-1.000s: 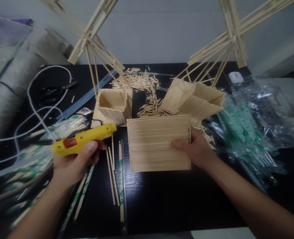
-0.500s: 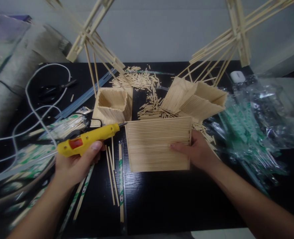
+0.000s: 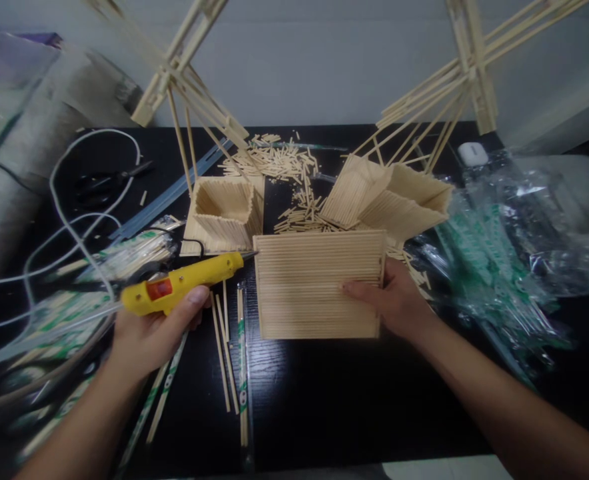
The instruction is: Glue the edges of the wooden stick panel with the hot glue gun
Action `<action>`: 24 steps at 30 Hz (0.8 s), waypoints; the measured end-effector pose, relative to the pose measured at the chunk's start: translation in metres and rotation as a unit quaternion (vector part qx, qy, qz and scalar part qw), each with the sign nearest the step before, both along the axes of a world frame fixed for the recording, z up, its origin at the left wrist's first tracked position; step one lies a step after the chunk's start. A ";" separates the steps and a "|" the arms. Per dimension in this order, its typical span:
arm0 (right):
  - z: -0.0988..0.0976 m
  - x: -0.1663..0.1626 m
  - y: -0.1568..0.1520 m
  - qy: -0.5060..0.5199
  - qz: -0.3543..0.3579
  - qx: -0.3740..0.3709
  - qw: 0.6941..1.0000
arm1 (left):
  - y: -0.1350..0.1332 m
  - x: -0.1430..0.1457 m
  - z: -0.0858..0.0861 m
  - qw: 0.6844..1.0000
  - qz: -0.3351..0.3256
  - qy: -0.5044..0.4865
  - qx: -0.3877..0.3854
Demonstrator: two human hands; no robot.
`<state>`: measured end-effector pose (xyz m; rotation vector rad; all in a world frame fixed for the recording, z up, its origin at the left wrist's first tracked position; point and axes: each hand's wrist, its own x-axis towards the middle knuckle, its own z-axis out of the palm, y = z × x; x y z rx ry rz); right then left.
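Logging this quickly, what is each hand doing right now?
Left hand: closed around the yellow glue gun.
Right hand: gripping the right edge of the stick panel, thumb on top.

Black table (image 3: pixel 324 400), pale grey wall (image 3: pixel 314 67)

bare black table (image 3: pixel 334 400) in front; loose sticks (image 3: pixel 229 353) left, plastic wrappers (image 3: pixel 494 280) right

Matt ribbed wooden stick panel (image 3: pixel 318 285), glossy yellow plastic glue gun (image 3: pixel 184 285), on black wood-grain table (image 3: pixel 324 400).
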<state>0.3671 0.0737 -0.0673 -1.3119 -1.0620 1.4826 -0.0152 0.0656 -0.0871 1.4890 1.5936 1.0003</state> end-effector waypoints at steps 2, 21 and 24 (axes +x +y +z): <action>-0.001 0.000 0.000 0.004 0.000 -0.004 1.000 | 0.000 -0.001 -0.001 1.000 -0.002 0.003 0.001; -0.005 0.000 0.002 0.006 -0.044 -0.011 0.999 | 0.008 0.007 0.015 0.989 -0.117 0.084 0.041; -0.005 0.000 0.003 0.010 -0.059 -0.016 0.998 | 0.009 0.008 0.016 0.988 -0.116 0.093 0.037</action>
